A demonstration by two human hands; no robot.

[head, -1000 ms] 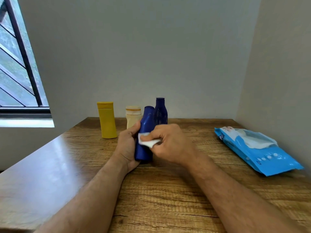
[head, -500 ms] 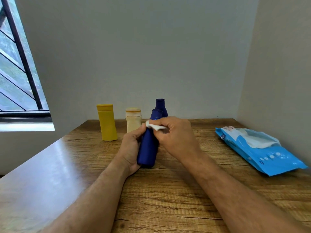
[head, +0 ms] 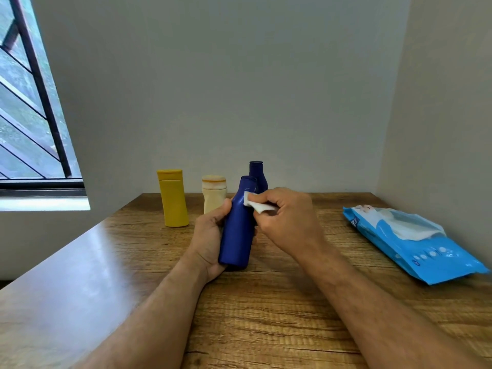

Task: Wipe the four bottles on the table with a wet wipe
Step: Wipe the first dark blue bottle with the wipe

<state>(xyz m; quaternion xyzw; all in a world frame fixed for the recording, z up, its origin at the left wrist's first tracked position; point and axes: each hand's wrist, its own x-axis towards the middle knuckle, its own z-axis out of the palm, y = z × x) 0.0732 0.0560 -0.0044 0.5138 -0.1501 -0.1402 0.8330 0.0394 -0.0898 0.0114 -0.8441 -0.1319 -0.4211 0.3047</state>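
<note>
The wooden table [head: 266,315] runs into a corner of two plain walls, with a barred window [head: 32,115] past its left edge. Along the right edge lies a blue wipes pack [head: 415,243], long axis running from the far edge toward the near right; its flap seems to be open, with a white sheet showing at the top.

Toward the middle of the table, the left hand [head: 210,241] grips the near blue bottle [head: 237,230] around its lower body, thumb on its left side. The bottle's long axis is close to upright, cap end pointing up and tipped slightly right; whether its base touches the table cannot be told.

The right hand [head: 290,222] pinches a folded wet wipe [head: 259,205] and presses it against the bottle's shoulder, just below the neck.

Near the far edge stand three more bottles, all upright: a yellow bottle [head: 173,198] leftmost, a cream bottle [head: 214,193] beside it, and a second blue bottle [head: 257,171] directly behind the held one.
</note>
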